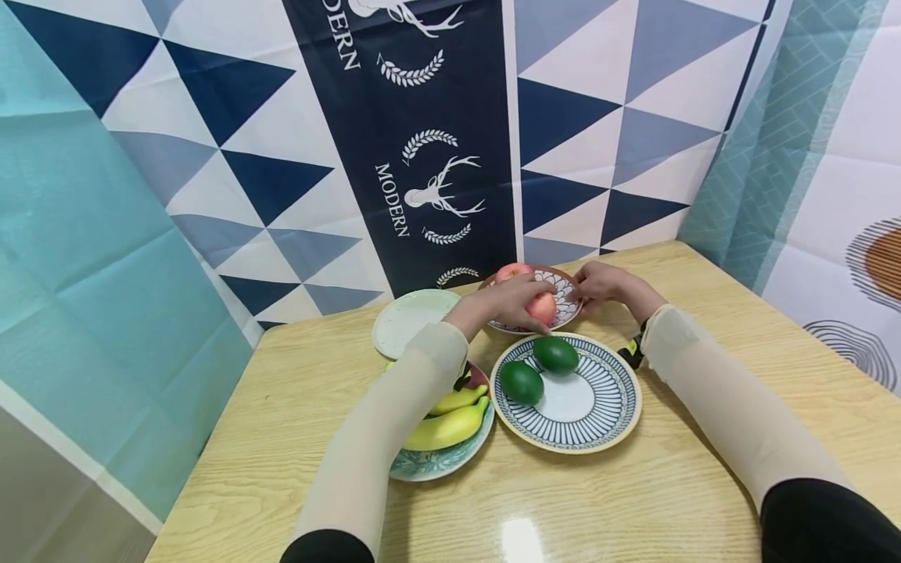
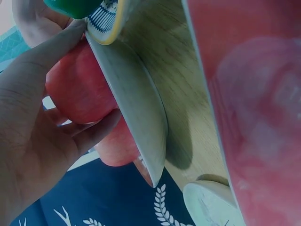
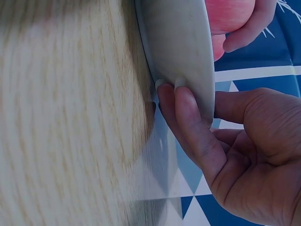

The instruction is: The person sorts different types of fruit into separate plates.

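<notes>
At the back of the table is a patterned plate (image 1: 564, 286) with a brown rim, bearing two red apples. My left hand (image 1: 508, 301) reaches over it and holds the nearer apple (image 1: 541, 308), thumb on one side and fingers on the other. The second apple (image 1: 513, 270) lies just behind that hand. On the plate's right side my right hand (image 1: 598, 285) pinches the rim. In the right wrist view, its fingertips (image 3: 190, 101) press the pale underside of the plate (image 3: 181, 42), with the thumb over the edge.
In front stands a blue-striped plate (image 1: 605, 407) with two green avocado-like fruits (image 1: 522, 382). Bananas (image 1: 450, 428) lie on a teal-patterned plate (image 1: 439, 465) under the left forearm. A pale green plate (image 1: 401, 320) sits at the back left, near the patterned curtain (image 1: 450, 195).
</notes>
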A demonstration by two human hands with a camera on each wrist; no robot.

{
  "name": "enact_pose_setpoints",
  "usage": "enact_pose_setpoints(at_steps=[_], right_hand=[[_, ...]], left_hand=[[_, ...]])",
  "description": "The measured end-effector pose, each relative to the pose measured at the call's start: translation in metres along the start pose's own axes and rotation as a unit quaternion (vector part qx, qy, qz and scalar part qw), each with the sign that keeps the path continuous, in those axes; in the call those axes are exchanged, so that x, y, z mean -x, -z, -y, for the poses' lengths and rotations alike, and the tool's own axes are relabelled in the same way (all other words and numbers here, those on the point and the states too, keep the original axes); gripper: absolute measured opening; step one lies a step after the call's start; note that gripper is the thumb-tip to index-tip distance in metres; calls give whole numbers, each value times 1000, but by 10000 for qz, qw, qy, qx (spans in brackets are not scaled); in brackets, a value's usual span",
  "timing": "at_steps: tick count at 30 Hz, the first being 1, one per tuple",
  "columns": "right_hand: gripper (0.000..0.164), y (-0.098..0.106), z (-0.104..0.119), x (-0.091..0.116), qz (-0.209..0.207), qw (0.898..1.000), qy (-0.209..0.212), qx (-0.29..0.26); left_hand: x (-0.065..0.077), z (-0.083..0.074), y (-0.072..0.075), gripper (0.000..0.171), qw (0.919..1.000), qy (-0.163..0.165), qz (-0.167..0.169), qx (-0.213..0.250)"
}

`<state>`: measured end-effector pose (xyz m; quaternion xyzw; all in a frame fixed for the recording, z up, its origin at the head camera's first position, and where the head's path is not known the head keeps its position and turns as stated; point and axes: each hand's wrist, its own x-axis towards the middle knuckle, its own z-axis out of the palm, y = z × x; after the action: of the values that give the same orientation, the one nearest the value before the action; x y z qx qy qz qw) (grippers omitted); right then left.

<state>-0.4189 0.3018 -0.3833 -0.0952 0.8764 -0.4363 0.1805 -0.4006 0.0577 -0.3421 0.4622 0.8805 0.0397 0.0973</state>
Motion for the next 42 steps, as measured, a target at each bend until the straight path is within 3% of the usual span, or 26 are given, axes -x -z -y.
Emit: enact_pose_setpoints(at_steps=[17, 26, 35, 42], right_hand=[[28, 0, 4, 2, -63, 10000, 20, 62], [29, 0, 1, 0, -83, 10000, -9, 11], [34, 0, 2, 2, 11, 9999, -43, -101], [34, 0, -3, 1, -32, 9999, 159, 29]], left_hand=[[15, 1, 7, 97, 9987, 394, -100, -316], [26, -1, 17, 97, 9967, 814, -24, -68], [41, 6, 22, 93, 9975, 636, -303, -98], [60, 22, 28, 89, 9963, 638, -565, 83]])
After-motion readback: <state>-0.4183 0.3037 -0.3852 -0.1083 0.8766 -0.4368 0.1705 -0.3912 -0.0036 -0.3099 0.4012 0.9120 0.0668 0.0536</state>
